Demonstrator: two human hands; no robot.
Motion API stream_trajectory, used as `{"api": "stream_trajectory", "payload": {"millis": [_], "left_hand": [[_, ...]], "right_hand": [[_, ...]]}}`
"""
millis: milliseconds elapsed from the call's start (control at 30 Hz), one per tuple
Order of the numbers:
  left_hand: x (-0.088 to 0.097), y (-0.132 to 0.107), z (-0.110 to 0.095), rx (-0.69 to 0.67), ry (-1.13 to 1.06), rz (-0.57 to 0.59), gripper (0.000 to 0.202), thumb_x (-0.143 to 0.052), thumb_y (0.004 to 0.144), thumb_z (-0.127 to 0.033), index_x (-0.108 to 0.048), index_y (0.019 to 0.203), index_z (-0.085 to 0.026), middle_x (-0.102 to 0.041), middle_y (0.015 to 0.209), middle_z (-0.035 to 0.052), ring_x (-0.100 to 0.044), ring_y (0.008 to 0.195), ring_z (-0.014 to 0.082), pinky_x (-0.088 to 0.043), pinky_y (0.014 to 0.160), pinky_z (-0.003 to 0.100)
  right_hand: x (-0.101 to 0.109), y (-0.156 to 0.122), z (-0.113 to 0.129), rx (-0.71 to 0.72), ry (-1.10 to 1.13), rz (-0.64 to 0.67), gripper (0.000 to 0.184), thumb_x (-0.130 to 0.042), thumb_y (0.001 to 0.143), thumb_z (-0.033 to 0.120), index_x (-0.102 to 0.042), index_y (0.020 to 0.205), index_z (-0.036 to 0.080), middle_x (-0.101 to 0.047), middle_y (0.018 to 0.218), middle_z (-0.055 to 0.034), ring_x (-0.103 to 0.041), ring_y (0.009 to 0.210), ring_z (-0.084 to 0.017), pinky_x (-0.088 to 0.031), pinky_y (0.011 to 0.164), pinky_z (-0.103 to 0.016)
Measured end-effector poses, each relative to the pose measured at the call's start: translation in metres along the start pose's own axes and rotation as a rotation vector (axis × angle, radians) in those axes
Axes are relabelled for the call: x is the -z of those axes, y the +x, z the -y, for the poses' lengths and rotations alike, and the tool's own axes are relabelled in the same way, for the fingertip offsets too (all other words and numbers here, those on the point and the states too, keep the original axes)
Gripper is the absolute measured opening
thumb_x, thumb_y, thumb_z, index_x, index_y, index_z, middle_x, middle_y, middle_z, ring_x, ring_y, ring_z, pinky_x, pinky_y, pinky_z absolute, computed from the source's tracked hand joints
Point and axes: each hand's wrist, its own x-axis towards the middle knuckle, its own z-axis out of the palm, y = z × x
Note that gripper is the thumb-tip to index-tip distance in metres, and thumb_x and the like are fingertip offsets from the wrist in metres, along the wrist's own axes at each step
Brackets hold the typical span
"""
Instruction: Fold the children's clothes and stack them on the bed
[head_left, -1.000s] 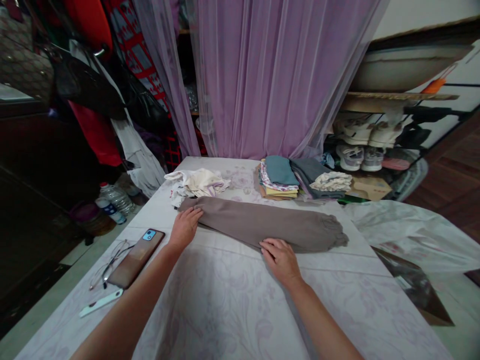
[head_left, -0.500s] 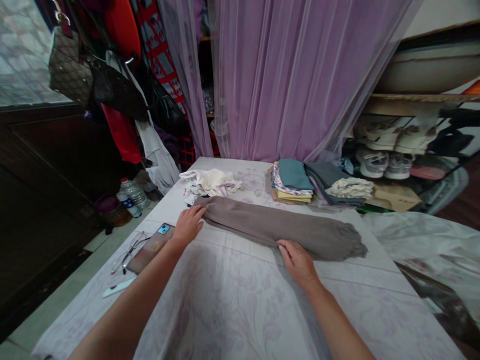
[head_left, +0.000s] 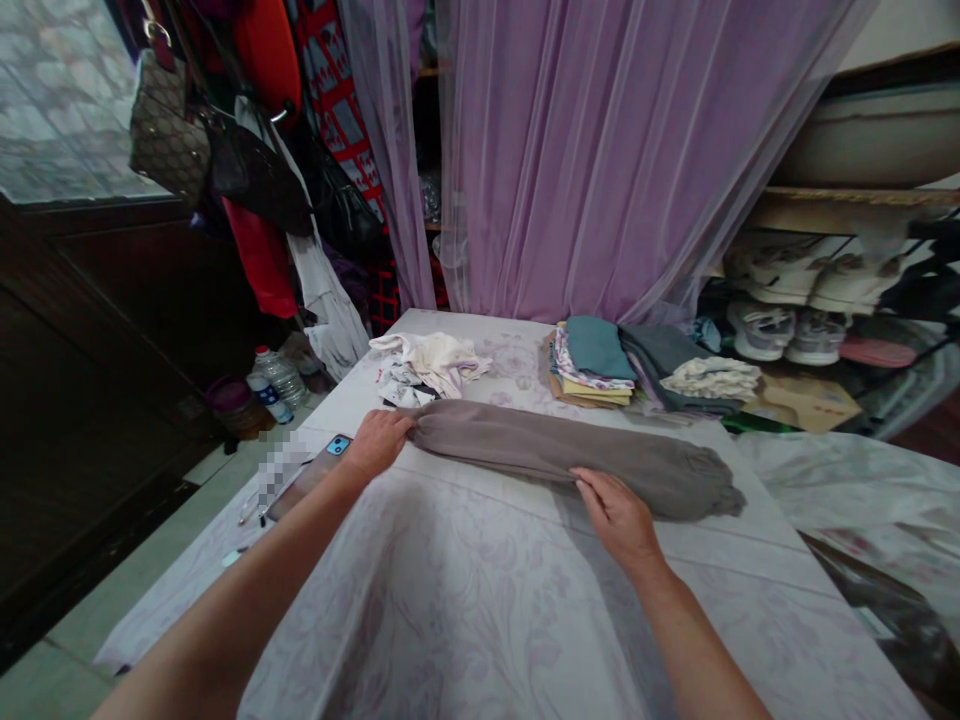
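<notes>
A pair of grey-brown trousers (head_left: 517,437), folded into a long strip, lies across the table with its gathered elastic end to the right. My left hand (head_left: 381,440) is closed on the narrow left end, where the cloth bunches a little. At the middle of the near edge, my right hand (head_left: 616,508) pinches the fabric between thumb and fingers. Just beyond the left end lies a crumpled heap of cream and white clothes (head_left: 439,362). Past the trousers on the far right sits a stack of folded clothes (head_left: 596,355), teal on top.
A phone (head_left: 319,475) lies by my left forearm, partly covered, with a blurred patch beside it. Floral cloth covers the table (head_left: 480,600). Bottles (head_left: 279,380) stand on the floor at left. Purple curtains (head_left: 540,160) hang behind, and shoes (head_left: 795,300) fill a rack at right.
My left fingers, earlier resting on the trousers' left end, are now closed around it, and the cloth there is more gathered. My right hand keeps its pinch. The view has shifted slightly.
</notes>
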Motion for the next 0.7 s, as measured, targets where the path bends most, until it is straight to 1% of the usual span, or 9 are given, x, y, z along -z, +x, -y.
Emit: {"api": "stream_trajectory", "payload": {"millis": [67, 167, 233, 267, 333, 400, 533, 633, 700], "left_hand": [[-0.005, -0.006, 0.002, 0.088, -0.135, -0.023, 0.032, -0.050, 0.084, -0.019, -0.068, 0.110, -0.023, -0.066, 0.112, 0.0083, -0.058, 0.107, 0.0240, -0.042, 0.097, 0.039], [-0.011, -0.006, 0.009, 0.419, -0.307, -0.022, 0.037, -0.046, 0.089, -0.028, -0.062, 0.121, -0.018, -0.061, 0.128, 0.0115, -0.057, 0.115, 0.0236, -0.043, 0.097, 0.035], [-0.013, 0.000, 0.014, 0.601, -0.340, 0.029, 0.045, -0.037, 0.094, -0.038, -0.061, 0.122, -0.013, -0.064, 0.123, 0.0164, -0.061, 0.110, 0.0257, -0.046, 0.091, 0.035], [-0.013, 0.004, 0.016, 0.641, -0.344, 0.067, 0.049, -0.034, 0.094, -0.043, -0.063, 0.118, -0.011, -0.067, 0.116, 0.0176, -0.063, 0.105, 0.0270, -0.047, 0.086, 0.036], [-0.013, 0.014, 0.020, 0.666, -0.355, 0.150, 0.052, -0.036, 0.092, -0.051, -0.069, 0.104, -0.013, -0.072, 0.100, 0.0161, -0.066, 0.097, 0.0284, -0.048, 0.078, 0.034], [-0.011, 0.024, 0.023, 0.673, -0.370, 0.232, 0.046, -0.047, 0.085, -0.056, -0.071, 0.088, -0.017, -0.074, 0.084, 0.0125, -0.068, 0.091, 0.0284, -0.047, 0.073, 0.031], [-0.007, 0.039, 0.025, 0.677, -0.418, 0.364, 0.036, -0.063, 0.070, -0.054, -0.065, 0.060, -0.020, -0.064, 0.054, 0.0071, -0.068, 0.072, 0.0272, -0.045, 0.064, 0.029], [-0.005, 0.045, 0.024, 0.686, -0.485, 0.390, 0.032, -0.067, 0.065, -0.050, -0.061, 0.055, -0.020, -0.057, 0.044, 0.0039, -0.065, 0.063, 0.0261, -0.044, 0.059, 0.030], [-0.005, 0.045, 0.020, 0.694, -0.551, 0.356, 0.025, -0.069, 0.064, -0.044, -0.062, 0.059, -0.020, -0.058, 0.048, 0.0022, -0.065, 0.064, 0.0247, -0.045, 0.058, 0.028]], "right_hand": [[-0.003, -0.008, -0.002, 0.001, -0.006, 0.024, 0.033, -0.042, 0.095, 0.036, -0.072, 0.102, 0.023, -0.075, 0.096, -0.0063, -0.069, 0.089, -0.020, -0.055, 0.083, -0.033], [-0.011, -0.021, -0.004, 0.019, -0.024, 0.060, 0.033, -0.042, 0.095, 0.035, -0.072, 0.102, 0.023, -0.075, 0.096, -0.0062, -0.069, 0.089, -0.020, -0.054, 0.082, -0.033], [-0.015, -0.029, -0.005, 0.050, -0.045, 0.074, 0.032, -0.043, 0.095, 0.034, -0.072, 0.101, 0.022, -0.074, 0.096, -0.0065, -0.068, 0.089, -0.020, -0.054, 0.081, -0.034], [-0.016, -0.031, -0.005, 0.067, -0.055, 0.076, 0.031, -0.044, 0.095, 0.034, -0.073, 0.100, 0.022, -0.074, 0.096, -0.0067, -0.067, 0.089, -0.021, -0.053, 0.081, -0.035], [-0.017, -0.035, -0.004, 0.094, -0.067, 0.073, 0.030, -0.046, 0.094, 0.032, -0.073, 0.099, 0.022, -0.073, 0.096, -0.0070, -0.066, 0.090, -0.022, -0.052, 0.080, -0.035], [-0.017, -0.036, -0.002, 0.108, -0.060, 0.066, 0.028, -0.047, 0.093, 0.031, -0.073, 0.098, 0.022, -0.073, 0.096, -0.0070, -0.066, 0.090, -0.021, -0.052, 0.080, -0.035], [-0.014, -0.036, 0.003, 0.099, -0.023, 0.035, 0.026, -0.048, 0.093, 0.026, -0.073, 0.098, 0.021, -0.072, 0.094, -0.0068, -0.065, 0.090, -0.020, -0.050, 0.082, -0.034], [-0.012, -0.035, 0.007, 0.078, -0.001, 0.025, 0.025, -0.048, 0.092, 0.025, -0.073, 0.096, 0.021, -0.072, 0.092, -0.0066, -0.064, 0.089, -0.019, -0.049, 0.082, -0.033], [-0.011, -0.033, 0.011, 0.057, 0.006, 0.034, 0.024, -0.049, 0.091, 0.023, -0.073, 0.094, 0.021, -0.071, 0.091, -0.0063, -0.063, 0.087, -0.019, -0.048, 0.081, -0.033]]}}
